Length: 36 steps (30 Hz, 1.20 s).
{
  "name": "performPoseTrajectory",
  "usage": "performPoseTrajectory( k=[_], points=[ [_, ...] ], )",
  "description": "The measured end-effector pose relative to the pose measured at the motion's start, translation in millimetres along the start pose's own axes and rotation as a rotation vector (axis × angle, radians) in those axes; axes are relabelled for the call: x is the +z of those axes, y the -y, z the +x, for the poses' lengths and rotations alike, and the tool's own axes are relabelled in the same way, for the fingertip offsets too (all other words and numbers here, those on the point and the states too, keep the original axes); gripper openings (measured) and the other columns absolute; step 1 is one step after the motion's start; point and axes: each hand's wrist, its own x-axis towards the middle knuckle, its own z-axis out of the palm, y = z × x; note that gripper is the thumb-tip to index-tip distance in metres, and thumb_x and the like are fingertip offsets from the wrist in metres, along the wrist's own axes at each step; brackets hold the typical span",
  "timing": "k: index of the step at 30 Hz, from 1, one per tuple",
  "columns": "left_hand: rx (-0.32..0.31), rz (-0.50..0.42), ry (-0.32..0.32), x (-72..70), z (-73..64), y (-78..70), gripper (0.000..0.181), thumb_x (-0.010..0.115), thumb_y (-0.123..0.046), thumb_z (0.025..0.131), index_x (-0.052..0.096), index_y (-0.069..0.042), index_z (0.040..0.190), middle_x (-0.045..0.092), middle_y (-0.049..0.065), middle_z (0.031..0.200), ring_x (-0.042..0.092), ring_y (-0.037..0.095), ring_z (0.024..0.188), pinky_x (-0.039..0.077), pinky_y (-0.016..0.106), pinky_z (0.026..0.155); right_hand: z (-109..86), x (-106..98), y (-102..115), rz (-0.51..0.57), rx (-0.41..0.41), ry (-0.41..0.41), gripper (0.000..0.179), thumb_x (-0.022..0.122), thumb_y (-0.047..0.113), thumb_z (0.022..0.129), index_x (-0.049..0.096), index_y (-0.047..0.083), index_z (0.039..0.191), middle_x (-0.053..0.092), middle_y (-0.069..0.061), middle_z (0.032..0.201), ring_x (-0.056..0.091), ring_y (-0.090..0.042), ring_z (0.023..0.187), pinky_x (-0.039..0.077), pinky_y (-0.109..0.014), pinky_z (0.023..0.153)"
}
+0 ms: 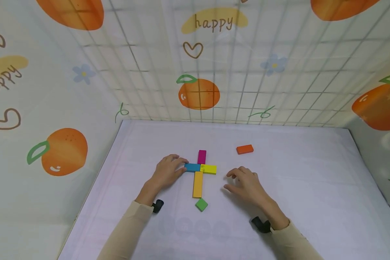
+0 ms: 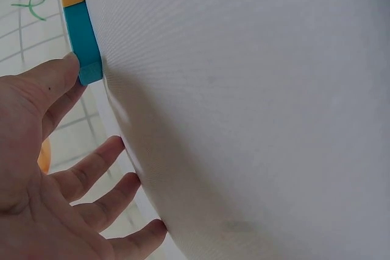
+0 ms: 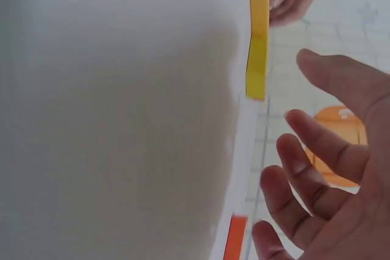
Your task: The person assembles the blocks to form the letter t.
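Note:
At its outer end, a blue block (image 1: 192,167) is pinched between the thumb and index finger of my left hand (image 1: 167,171); the other fingers spread along the table in the left wrist view. This block lies flat against a yellow block (image 1: 209,169). A magenta block (image 1: 202,157) stands above their joint and a longer amber block (image 1: 198,184) runs down below it. To the right of the yellow block, my right hand (image 1: 247,184) hovers over the table with loosely bent fingers and nothing between them. Below the amber block lies a green square block (image 1: 201,204), turned like a diamond.
An orange-red block (image 1: 245,149) lies apart at the back right. The white table (image 1: 312,187) is bordered by patterned curtains (image 1: 230,65) at the back and sides. Each wrist wears a small black camera (image 1: 261,225).

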Motion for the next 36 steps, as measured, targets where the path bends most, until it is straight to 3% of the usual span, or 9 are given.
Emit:
performPoseTrajectory(
  k=[19,36],
  points=[
    [0.009,-0.003,-0.006,-2.2,-1.7,-0.4,0.035,0.065,-0.035,0.098,0.063,-0.030,0.132,0.049,0.012,0.144,0.040,0.033,0.135,0.033,0.058,0.110,35.4,-34.7,-46.5,0.009,-0.018,-0.122,0.032,0.082,0.020,0.085,0.069,0.005,0.110,0.064,-0.013,0.099,0.060,-0.031,0.088,0.037,-0.050,0.076],
    [0.006,-0.012,0.000,-0.7,0.2,0.4,0.034,0.065,-0.033,0.099,0.064,-0.029,0.132,0.049,0.012,0.144,0.039,0.032,0.136,0.031,0.059,0.111,73.8,-49.6,-88.0,0.049,0.042,-0.113,0.036,0.081,0.018,0.086,0.071,0.005,0.118,0.062,-0.023,0.113,0.047,-0.039,0.100,0.034,-0.048,0.077]
  ],
)
